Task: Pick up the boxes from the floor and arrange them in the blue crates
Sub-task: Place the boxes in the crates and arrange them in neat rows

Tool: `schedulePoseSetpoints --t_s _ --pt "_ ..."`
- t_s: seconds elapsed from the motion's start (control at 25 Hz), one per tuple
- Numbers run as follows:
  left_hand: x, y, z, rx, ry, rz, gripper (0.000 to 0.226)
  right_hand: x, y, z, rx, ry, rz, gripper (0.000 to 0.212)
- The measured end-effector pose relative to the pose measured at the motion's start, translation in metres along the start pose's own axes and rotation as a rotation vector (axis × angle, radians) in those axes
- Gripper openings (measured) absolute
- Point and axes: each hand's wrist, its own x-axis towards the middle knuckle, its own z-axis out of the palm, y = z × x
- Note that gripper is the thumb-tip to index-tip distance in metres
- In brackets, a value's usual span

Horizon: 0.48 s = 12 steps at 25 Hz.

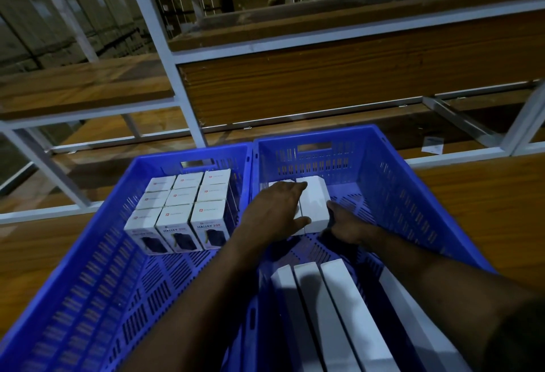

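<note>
Inside the right blue crate (pixel 383 165), left hand (pixel 274 209) and right hand (pixel 348 224), fingers clamped, seat a white box (pixel 315 203). Next: release, fetch another box.

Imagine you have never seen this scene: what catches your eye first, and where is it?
Two blue crates stand side by side: the left crate and the right crate. At the left crate's far end stands a neat block of white HALLEY 20K boxes. In the right crate, the left hand and right hand hold white boxes near its far wall, while long white boxes lie nearer.
</note>
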Motion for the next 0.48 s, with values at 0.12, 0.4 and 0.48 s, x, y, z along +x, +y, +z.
schedulePoseSetpoints --t_s 0.12,0.4,0.48 --pt "-0.0011 0.0005 -0.0011 -0.034 0.001 0.014 0.079 -0.0005 0.0024 0.0027 -0.014 0.007 -0.015 0.048" --pt "-0.0001 -0.0007 -0.0011 -0.056 0.034 -0.013 0.069 0.0005 0.0043 0.0066 -0.075 0.055 -0.024 0.051" --pt "-0.0007 -0.0002 -0.0004 -0.044 0.049 -0.010 0.066 -0.0023 0.0030 0.0056 -0.134 0.069 -0.009 0.042"
